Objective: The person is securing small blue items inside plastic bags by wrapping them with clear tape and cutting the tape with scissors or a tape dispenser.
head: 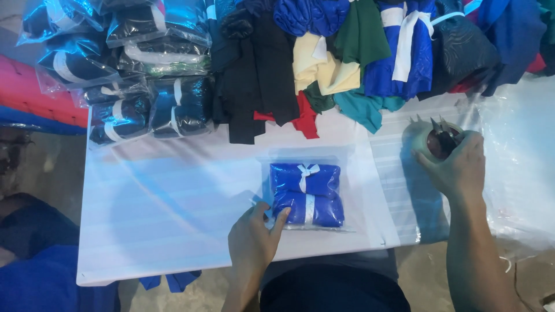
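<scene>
A folded blue cloth with a white ribbon, sealed in a clear plastic bag (pixel 307 193), lies on the white table (pixel 173 219). My left hand (pixel 254 237) rests at the bag's near left corner, fingertips touching its edge. My right hand (pixel 454 162) is off to the right, fingers wrapped around a round pale tape dispenser (pixel 433 138) with a jagged cutter.
Several bagged dark-blue cloths (pixel 133 75) are stacked at the back left. A heap of loose cloths (pixel 347 58) in black, cream, green, red and blue lies along the back. Clear plastic sheeting (pixel 520 167) covers the right side. Blue fabric (pixel 34 277) lies at the lower left.
</scene>
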